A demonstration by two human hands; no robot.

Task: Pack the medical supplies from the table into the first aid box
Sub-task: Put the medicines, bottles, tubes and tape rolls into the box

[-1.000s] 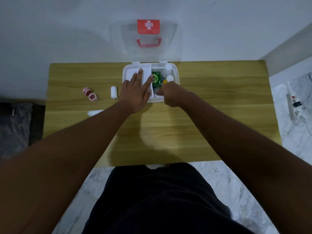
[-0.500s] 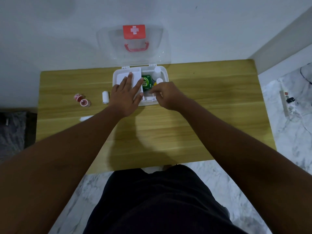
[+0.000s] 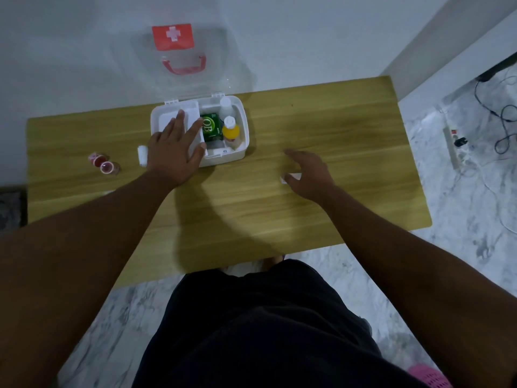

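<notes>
Two red cups (image 3: pixel 106 167) near roll (image 3: pixel 142 155); left hand (image 3: pixel 173 155) flat on box (image 3: pixel 228 160), right hand (image 3: pixel 310 177) slack

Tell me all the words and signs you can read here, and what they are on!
"OB": on the green box inside the first aid box.
White cross sign, no words: on the red label on the clear lid.
Small dark mark on the first aid box's front: too small to read.
Print on the yellow bottle and the red and white rolls: too blurred to read.
</notes>
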